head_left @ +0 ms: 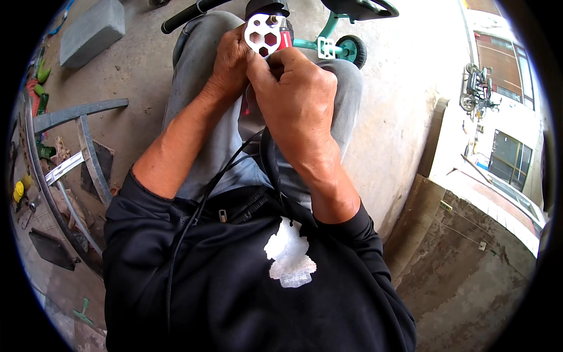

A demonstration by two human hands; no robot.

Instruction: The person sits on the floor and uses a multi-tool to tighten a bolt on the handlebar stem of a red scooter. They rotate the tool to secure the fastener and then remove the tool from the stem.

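My left hand (230,58) grips a white flat piece with hexagonal holes (255,30) near the top centre, between my knees. My right hand (296,102) is closed just below it, thumb and fingers at its lower edge; what they pinch is hidden. A red object with a silver top (284,37) sits against the white piece's right side, with a brass-coloured bit by the upper hole. A black part (267,7) is behind them. A thin line with a small red end (247,108) hangs below my hands.
A teal child's ride-on (328,29) with black wheel stands ahead, a black handlebar (179,19) left of it. A grey block (92,36), metal frame (85,146) and assorted items lie left. A wall (463,246) is right; a parked two-wheeler (476,88) stands beyond. Black cords cross my lap.
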